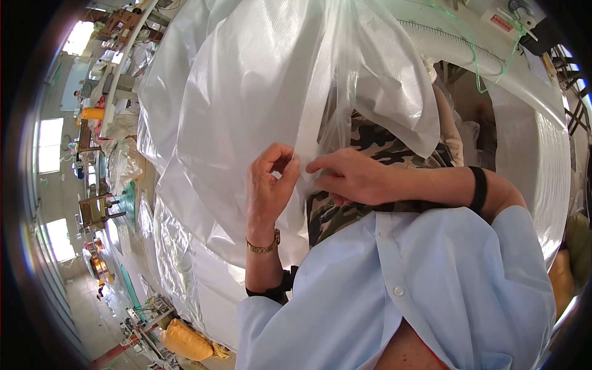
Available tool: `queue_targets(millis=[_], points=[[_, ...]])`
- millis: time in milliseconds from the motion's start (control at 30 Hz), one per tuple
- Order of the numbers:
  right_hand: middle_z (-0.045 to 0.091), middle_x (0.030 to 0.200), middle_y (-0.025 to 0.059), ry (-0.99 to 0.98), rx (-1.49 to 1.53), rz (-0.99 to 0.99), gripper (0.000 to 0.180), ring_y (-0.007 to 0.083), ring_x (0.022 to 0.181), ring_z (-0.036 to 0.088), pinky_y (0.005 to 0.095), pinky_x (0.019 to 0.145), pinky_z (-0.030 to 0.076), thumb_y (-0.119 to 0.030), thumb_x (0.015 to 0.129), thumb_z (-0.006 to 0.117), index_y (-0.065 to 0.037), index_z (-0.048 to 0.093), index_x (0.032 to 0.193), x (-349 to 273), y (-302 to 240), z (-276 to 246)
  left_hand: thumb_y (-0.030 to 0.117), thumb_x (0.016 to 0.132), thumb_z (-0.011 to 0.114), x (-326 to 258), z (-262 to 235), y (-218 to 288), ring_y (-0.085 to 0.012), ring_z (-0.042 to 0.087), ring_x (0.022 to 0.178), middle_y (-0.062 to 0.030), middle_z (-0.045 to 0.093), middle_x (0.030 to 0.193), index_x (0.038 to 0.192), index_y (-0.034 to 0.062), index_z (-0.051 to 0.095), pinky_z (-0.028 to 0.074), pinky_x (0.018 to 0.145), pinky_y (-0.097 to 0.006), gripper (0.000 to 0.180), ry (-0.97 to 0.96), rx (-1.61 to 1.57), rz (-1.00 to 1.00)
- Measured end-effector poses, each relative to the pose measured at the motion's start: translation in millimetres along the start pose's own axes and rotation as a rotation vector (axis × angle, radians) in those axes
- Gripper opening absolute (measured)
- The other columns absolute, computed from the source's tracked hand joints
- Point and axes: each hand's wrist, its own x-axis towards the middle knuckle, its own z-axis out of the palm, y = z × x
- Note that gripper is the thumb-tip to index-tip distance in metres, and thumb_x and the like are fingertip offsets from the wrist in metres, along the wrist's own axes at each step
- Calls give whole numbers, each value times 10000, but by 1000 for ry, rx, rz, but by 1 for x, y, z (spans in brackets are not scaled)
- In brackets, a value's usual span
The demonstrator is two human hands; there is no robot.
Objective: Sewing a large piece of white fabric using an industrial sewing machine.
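A large white plastic woven sheet [240, 92] hangs in loose folds in front of me and runs down over my lap. My left hand [270, 182] is closed, thumb and index finger pinched at the sheet's folded edge strip. Just right of it, my right hand [351, 177] points left with its fingers apart and bent, nothing visible between them. A small gap separates the two hands' fingertips. Clear plastic film [339, 92] falls in narrow folds above the right hand. Below it lies camouflage-patterned cloth [382, 145] across my legs.
At the upper right is a white table edge with a ruler strip [453, 38]. A green cord [475, 58] dangles there beside a dark machine part [542, 38]. Shiny plastic piles [176, 271] and a yellow bundle [188, 339] lie at the left. Windows and benches stand farther off.
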Motion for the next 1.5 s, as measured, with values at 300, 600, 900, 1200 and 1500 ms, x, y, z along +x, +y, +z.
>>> queue_targets(millis=[300, 600, 900, 1200, 1500], points=[[661, 748, 180, -240, -20, 39, 354, 284, 709, 667, 392, 674, 528, -169, 867, 533, 56, 583, 1136, 24, 32, 45, 25, 825, 594, 3, 8, -13, -59, 463, 580, -7, 512, 645, 807, -8, 568, 389, 518, -252, 45, 41, 3, 84], [633, 768, 155, -477, -439, -362, 213, 352, 747, 628, 447, 685, 489, -215, 880, 552, -9, 600, 866, -10, -14, 45, 106, 826, 626, -27, 16, -3, -229, 400, 560, -129, 477, 643, 846, -20, 534, 400, 543, -321, 157, -158, 126, -26], [611, 685, 80, 144, -756, -405, 165, 293, 640, 606, 394, 618, 468, -148, 874, 562, -87, 627, 1012, -35, 42, -20, 32, 849, 634, -45, 11, -21, -83, 349, 569, -22, 414, 609, 769, -6, 489, 338, 522, -241, 170, -75, 21, -101], [588, 635, 70, -83, -1045, -374, 134, 285, 575, 615, 382, 579, 488, -149, 815, 593, -77, 596, 928, -21, 40, -13, 20, 853, 642, -51, -3, -28, -25, 429, 610, 37, 526, 655, 854, -8, 597, 353, 553, -201, 53, 8, -65, -42], [584, 638, 119, -212, -632, -530, 171, 302, 575, 619, 376, 524, 498, -132, 847, 626, -10, 513, 809, -22, -5, 28, -36, 827, 633, -56, -1, -13, -101, 490, 607, -55, 543, 670, 858, -22, 602, 422, 575, -247, 46, -165, -32, 37]])
